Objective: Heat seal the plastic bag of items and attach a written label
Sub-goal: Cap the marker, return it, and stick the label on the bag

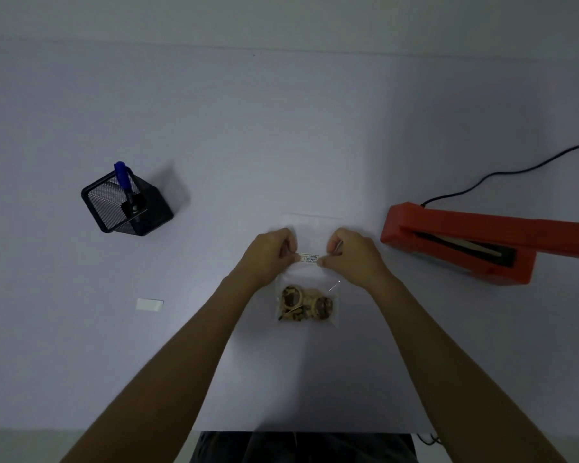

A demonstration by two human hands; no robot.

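Label (310, 259) between both hands, over bag (310, 297)

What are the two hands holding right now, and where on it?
Both hold the written label by its short ends: left hand pinches its left end, right hand its right end, above the plastic bag.

Dim, underexposed, bluish cast. Brightest patch mid-table (281, 145), corners fall dark. Soft shadow right of the mesh pen holder (127, 203). Wide-angle bend at edges; slightly soft detail throughout.
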